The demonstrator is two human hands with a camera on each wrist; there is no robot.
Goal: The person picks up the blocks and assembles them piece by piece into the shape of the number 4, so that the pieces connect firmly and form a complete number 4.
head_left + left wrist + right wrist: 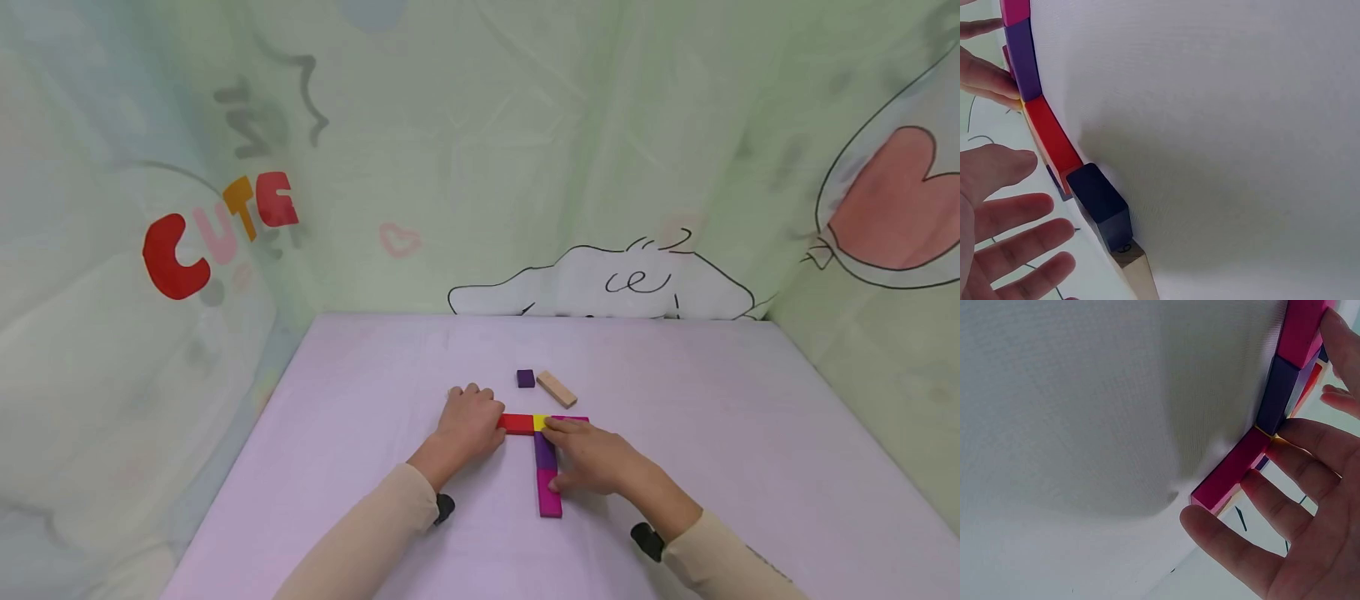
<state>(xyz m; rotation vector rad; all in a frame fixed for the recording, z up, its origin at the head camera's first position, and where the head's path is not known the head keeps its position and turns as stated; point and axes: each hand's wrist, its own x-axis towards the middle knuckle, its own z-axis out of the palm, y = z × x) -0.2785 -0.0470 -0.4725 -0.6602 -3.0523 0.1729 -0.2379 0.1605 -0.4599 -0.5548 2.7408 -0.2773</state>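
Observation:
Flat coloured blocks form a T shape. Its crossbar includes a red block [517, 424], a yellow block [540, 422] and a magenta block [1232, 470]. A purple block [546, 451] and another magenta block [550, 497] form the stem. My left hand [471, 422] is at the crossbar's left end. The left wrist view shows its fingers extended near a navy block [1099, 203] and a wooden block [1140, 275], both mostly hidden from the head view. Across the junction, my right hand [592, 454] spreads its fingers against the crossbar, its thumb touching the stem's magenta block.
Behind the T lie a small dark purple block [526, 379] and a slanted plain wooden block [557, 389]. A pale cloth covers the table [360, 358]. Printed curtains [480, 167] enclose its back and sides.

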